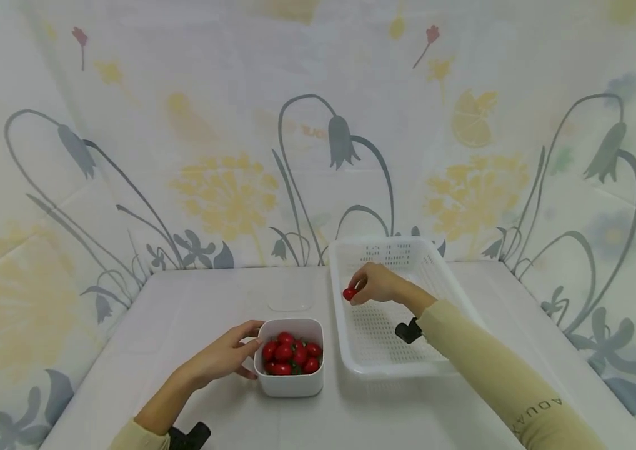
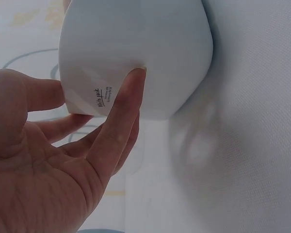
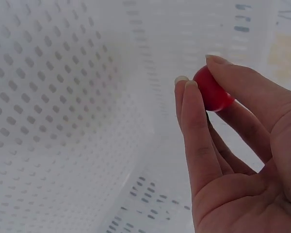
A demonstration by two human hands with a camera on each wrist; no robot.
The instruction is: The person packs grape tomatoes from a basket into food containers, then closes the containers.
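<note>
My right hand pinches a small red cherry tomato between thumb and fingertips. It holds the tomato over the left part of a white perforated plastic basket. In the right wrist view the basket's slotted wall and base lie behind the fingers. My left hand rests against the left side of a white square container, its fingers spread and fairly straight, with fingertips touching the outer wall. Several cherry tomatoes, some with green stems, fill the container. Small dark print marks the container's wall in the left wrist view.
A clear, flat lid-like piece lies behind the container on the white table. The basket stands to the container's right. A flower-printed cloth rises behind the table and along its sides.
</note>
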